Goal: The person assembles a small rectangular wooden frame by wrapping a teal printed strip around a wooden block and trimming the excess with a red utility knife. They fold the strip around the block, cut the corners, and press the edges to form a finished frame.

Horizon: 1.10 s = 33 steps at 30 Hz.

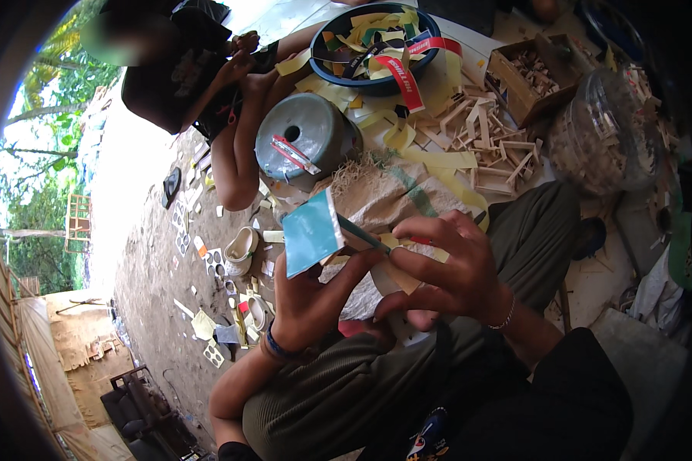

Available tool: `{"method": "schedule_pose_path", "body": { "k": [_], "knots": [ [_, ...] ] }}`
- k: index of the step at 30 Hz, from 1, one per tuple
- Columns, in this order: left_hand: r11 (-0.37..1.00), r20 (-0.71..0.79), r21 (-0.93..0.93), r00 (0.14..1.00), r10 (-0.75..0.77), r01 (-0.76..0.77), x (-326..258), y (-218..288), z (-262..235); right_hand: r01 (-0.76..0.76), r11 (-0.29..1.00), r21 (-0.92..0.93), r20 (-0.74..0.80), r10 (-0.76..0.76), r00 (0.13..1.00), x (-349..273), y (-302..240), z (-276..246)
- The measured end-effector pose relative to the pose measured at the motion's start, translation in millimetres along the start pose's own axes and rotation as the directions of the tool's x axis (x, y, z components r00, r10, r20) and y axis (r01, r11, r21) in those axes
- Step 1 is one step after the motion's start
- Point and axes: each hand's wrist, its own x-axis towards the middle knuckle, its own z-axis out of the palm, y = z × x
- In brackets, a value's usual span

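Note:
My left hand (pixel 309 307) is closed on a small teal card piece (pixel 313 230) with whitish edges, held up over my lap. A dark green edge runs from it toward my right hand (pixel 455 269). The fingers of that hand are bent around a tan card flap (pixel 396 276), close beside the teal piece. Whether flap and teal piece are joined, I cannot tell. Beneath both hands lies a pale woven sack (pixel 361 296). Just beyond them stands an upturned grey-blue bucket (pixel 315 123), with a red-and-white strip (pixel 294 156) on top.
A blue basin (pixel 346 83) holds many paper strips. Small wooden frames (pixel 488 146) lie in a heap near a cardboard box (pixel 527 100) of wood pieces and a clear plastic container (pixel 600 138). Another person (pixel 242 146) sits at far left. Paper scraps and shoes (pixel 242 250) litter the ground.

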Motion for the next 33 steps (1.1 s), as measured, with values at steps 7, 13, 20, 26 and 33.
{"method": "schedule_pose_path", "body": {
  "k": [7, 13, 20, 26, 33],
  "knots": [
    [0.974, -0.110, -0.213, 0.989, -0.103, 0.078, 5, -4, 14, 0.053, 0.996, -0.068, 0.075, -0.048, 0.996, -1, 6, 6],
    [0.971, -0.069, -0.212, 0.989, -0.130, 0.113, 10, -7, 14, 0.135, 0.986, -0.098, 0.188, -0.115, 0.975, 1, 13, -1],
    [0.968, -0.043, -0.202, 0.986, -0.164, 0.152, 16, -10, 13, -0.119, 0.981, 0.153, 0.319, 0.065, 0.945, 2, 10, -8],
    [0.955, 0.163, -0.195, 0.968, -0.193, 0.223, 17, -4, 13, -0.385, 0.641, 0.664, 0.175, 0.367, 0.913, -12, 24, -5],
    [0.950, 0.188, -0.134, 0.948, -0.257, 0.284, 15, 7, 16, -0.552, 0.620, 0.558, 0.283, 0.483, 0.829, -30, 10, -7]
  ]
}}
